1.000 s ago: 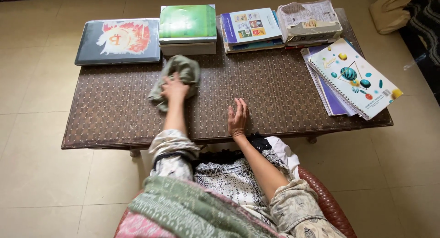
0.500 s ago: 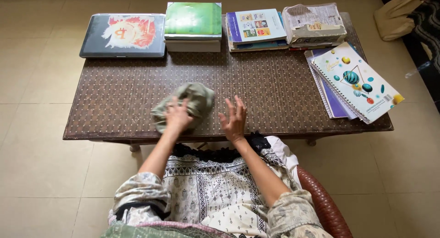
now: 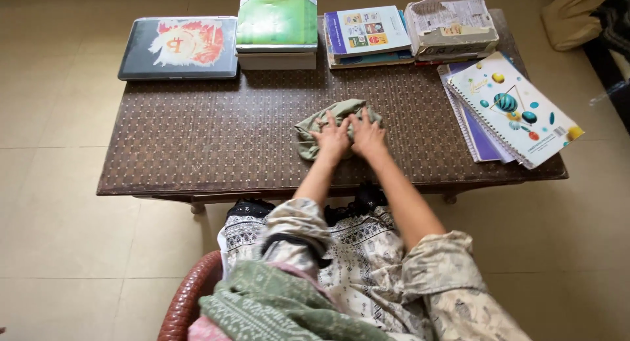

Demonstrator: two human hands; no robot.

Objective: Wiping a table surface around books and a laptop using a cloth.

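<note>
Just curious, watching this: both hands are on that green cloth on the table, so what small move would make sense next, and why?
Probably slide the green cloth rightward toward the spiral notebooks. Left hand and right hand both press it flat mid-table, and bare brown tabletop lies between.

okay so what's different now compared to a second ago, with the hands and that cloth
The green cloth slid from the table's left-centre toward the middle-right under the left hand. The right hand left the bare tabletop and now presses on the cloth too. Laptop, books and notebooks stayed put.
</note>
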